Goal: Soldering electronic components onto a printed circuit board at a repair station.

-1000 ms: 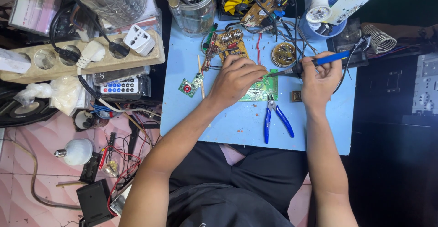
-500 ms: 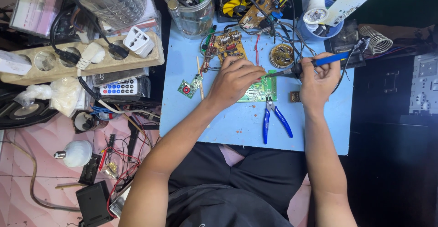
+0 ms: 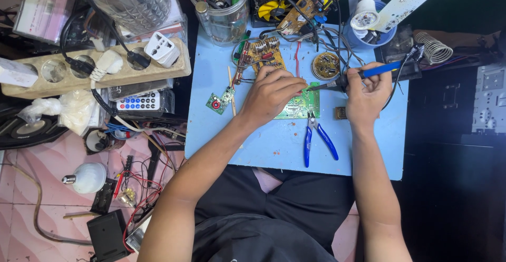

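On the light-blue desk [image 3: 263,146], the left hand [image 3: 271,94] presses closed fingers on a green rectangular circuit board [image 3: 301,107] — the right hand [image 3: 366,94] grips a blue-handled soldering iron [image 3: 358,76] tight.

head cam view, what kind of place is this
Likely a home electronics repair bench: the right hand holds a blue-handled soldering iron over a green circuit board, blue cutters lie on the blue table.

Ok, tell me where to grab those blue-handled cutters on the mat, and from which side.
Take the blue-handled cutters by the two splayed handles, coming from the near edge of the blue mat. The handles point toward the person, while the jaws lie beside the green circuit board.
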